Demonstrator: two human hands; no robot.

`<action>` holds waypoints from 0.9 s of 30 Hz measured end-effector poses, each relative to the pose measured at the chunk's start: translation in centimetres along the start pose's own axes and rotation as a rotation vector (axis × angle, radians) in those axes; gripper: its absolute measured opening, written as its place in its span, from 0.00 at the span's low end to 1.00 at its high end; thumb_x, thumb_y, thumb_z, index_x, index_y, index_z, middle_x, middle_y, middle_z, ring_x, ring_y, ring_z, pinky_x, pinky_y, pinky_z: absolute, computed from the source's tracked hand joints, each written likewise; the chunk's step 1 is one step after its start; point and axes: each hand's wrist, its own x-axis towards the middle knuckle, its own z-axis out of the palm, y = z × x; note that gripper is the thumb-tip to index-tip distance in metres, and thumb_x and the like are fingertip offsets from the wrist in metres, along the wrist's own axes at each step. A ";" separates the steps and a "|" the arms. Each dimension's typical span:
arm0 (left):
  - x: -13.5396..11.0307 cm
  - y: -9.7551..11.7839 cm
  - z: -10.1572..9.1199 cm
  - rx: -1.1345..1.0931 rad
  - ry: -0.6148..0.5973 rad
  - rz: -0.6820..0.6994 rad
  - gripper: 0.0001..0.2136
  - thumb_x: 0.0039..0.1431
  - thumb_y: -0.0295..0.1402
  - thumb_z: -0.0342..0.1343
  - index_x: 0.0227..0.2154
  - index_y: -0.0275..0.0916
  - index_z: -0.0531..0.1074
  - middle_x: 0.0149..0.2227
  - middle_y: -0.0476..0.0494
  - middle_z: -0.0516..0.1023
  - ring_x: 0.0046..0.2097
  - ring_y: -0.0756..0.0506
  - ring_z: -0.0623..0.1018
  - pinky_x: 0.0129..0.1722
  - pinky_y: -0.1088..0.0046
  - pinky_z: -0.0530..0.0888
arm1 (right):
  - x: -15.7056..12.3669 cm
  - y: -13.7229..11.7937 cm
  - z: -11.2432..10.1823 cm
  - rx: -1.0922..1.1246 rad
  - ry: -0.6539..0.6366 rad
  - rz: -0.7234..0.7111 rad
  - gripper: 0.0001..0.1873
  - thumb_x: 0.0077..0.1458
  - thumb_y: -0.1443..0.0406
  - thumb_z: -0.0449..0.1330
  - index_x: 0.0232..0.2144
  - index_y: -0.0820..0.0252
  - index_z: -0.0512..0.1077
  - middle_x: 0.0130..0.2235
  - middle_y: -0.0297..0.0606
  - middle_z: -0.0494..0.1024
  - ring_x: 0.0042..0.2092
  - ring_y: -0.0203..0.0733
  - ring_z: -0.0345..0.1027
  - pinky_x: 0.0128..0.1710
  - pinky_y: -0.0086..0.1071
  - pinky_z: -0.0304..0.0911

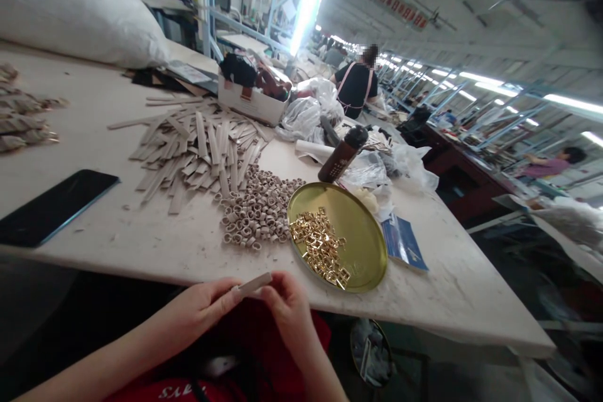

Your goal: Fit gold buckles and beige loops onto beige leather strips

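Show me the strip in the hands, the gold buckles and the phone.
Strip point(255, 284), head view: middle of its visible length.
Buckles point(319, 242), head view: middle of the heap.
Phone point(57, 207), head view: middle of its dark face.

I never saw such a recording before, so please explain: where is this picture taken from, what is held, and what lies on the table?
No robot works here: the camera sits on a person's head and looks forward and down. The bare left hand and right hand hold a pale strip between them. On the table lie a heap of similar strips, a pile of small loops, a round tray with golden metal pieces, and a phone.
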 end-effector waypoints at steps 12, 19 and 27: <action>-1.5 -0.9 1.9 -0.227 -0.103 -0.153 0.15 0.48 0.47 0.43 0.26 0.39 0.60 0.14 0.56 0.64 0.13 0.55 0.58 0.14 0.80 0.51 | 6.4 -0.4 -8.1 -1.014 0.192 -0.203 0.10 0.43 0.78 0.54 0.20 0.60 0.65 0.27 0.38 0.70 0.33 0.40 0.64 0.36 0.31 0.55; -2.9 -0.8 1.5 -0.253 0.012 0.026 0.16 0.49 0.48 0.45 0.27 0.38 0.59 0.15 0.58 0.61 0.13 0.56 0.54 0.13 0.80 0.49 | 2.9 -3.0 -5.4 -0.670 0.276 -0.176 0.05 0.51 0.66 0.51 0.25 0.59 0.62 0.24 0.33 0.68 0.27 0.36 0.63 0.30 0.31 0.60; -3.4 1.0 1.9 -0.304 0.202 0.289 0.15 0.49 0.45 0.51 0.28 0.36 0.64 0.20 0.55 0.63 0.22 0.53 0.62 0.21 0.79 0.59 | -4.7 -7.1 4.4 0.492 0.094 0.147 0.14 0.39 0.61 0.65 0.23 0.59 0.63 0.23 0.28 0.67 0.23 0.29 0.60 0.26 0.25 0.60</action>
